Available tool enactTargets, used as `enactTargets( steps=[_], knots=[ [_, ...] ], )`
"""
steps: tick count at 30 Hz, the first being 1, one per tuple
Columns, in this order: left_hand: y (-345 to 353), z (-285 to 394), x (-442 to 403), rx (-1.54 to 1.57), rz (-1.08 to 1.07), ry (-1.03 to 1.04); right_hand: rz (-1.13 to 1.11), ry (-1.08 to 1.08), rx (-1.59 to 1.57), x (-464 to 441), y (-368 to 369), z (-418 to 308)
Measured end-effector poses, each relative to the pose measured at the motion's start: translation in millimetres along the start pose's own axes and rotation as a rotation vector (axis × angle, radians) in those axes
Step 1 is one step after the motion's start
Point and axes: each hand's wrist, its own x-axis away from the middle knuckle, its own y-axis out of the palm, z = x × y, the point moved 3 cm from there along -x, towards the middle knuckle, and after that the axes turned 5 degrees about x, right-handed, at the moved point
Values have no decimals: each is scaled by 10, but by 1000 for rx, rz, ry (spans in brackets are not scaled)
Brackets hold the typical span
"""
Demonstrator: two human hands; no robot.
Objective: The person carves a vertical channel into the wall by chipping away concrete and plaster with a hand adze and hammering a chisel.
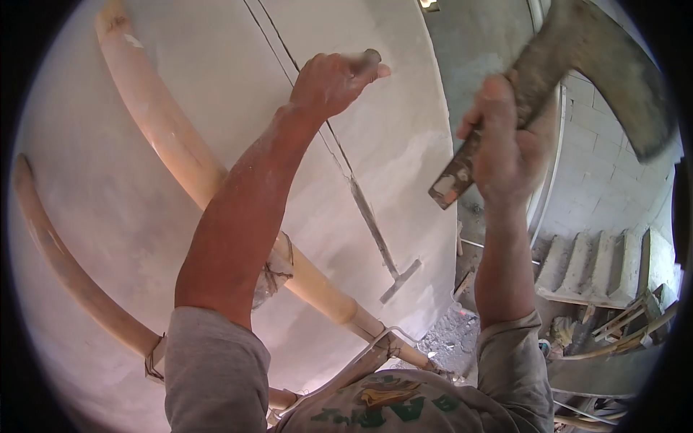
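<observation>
My left hand (330, 85) is closed in a fist against the pale plastered wall, wrapped round a chisel (372, 55). Only the chisel's blunt end shows; its tip is hidden. Two thin dark parallel lines run down the wall behind this hand and lead into a chipped groove (372, 222), which ends in a short crosswise slot (401, 280). Raised on the right, my right hand (505, 148) grips a hammer (613, 65) by its dark, worn handle. Its broad, curved metal head is up near the top right, blurred and apart from the chisel.
A thick bamboo pole (317, 285) crosses in front of the wall below my left arm. Another pole (79, 267) curves at the left. Rubble (453, 335) lies at the wall's foot. Concrete steps (595, 267) and scattered timber (628, 321) are at the lower right.
</observation>
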Motion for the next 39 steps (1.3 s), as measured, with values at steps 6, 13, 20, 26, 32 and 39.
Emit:
enactTargets(
  steps=[6,13,20,26,32,39],
  knots=[
    [-40,-28,-69,60,123,55,-337,99,350,62,242,247],
    [-70,-104,-4,129,87,-135,-3,-92,50,-173,173,-228],
    [-110,-136,-62,165,204,-5,-303,13,320,-264,393,-42],
    [-136,-217,-10,253,201,-148,-185,-7,301,-509,421,-410],
    [-199,-295,-122,357,255,-160,-479,67,545,-521,640,-141],
    [-236,-419,-56,305,225,-225,-352,-687,788,-615,808,-317]
  ],
)
